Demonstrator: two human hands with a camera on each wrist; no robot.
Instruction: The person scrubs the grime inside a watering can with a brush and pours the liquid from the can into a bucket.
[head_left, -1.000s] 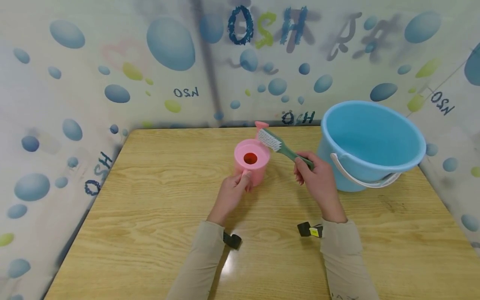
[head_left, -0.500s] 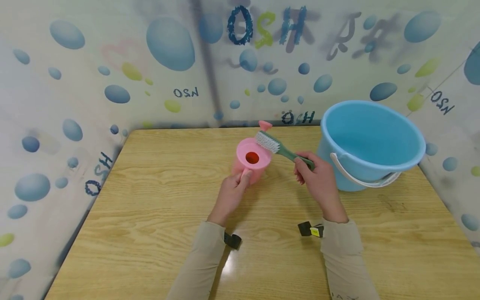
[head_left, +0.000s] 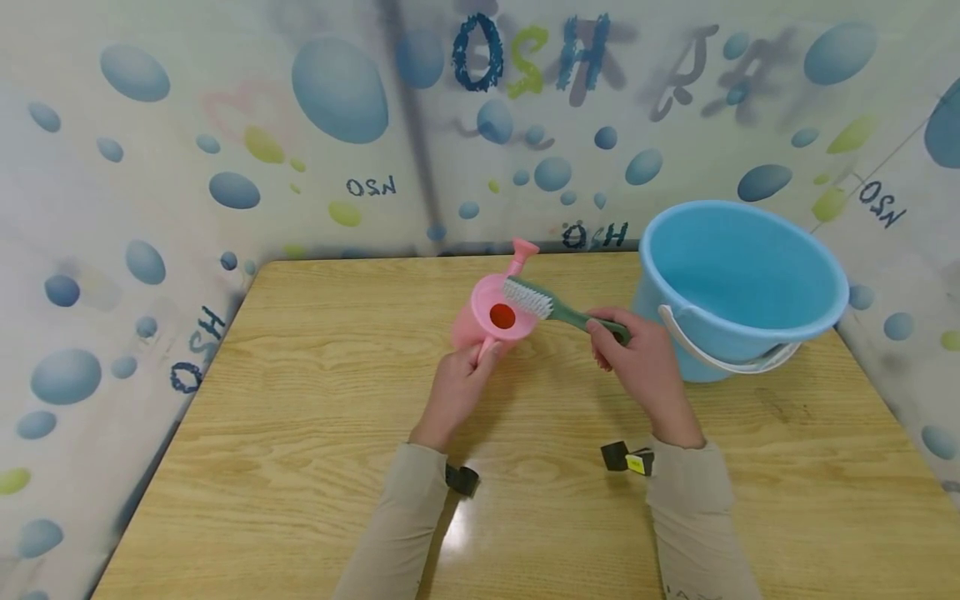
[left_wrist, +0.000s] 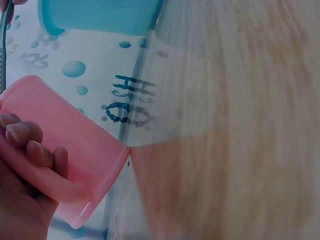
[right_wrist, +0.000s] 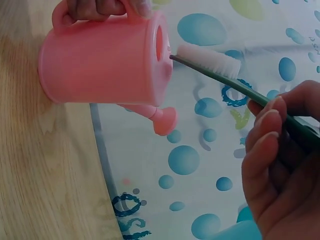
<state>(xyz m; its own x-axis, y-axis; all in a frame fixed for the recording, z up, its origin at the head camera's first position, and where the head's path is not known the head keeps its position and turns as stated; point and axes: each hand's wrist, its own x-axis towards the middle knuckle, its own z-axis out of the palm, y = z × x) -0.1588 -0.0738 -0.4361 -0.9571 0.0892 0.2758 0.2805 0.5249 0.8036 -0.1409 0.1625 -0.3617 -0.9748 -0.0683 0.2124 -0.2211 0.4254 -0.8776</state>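
I've got the left hand with its fingers curled round the handle of the pink watering can, which is tipped, bottom edge on the counter; the right hand's fingers are clamped on a green brush, its head by the can's mouth, can't tell if touching; blue bucket stands beside that hand.
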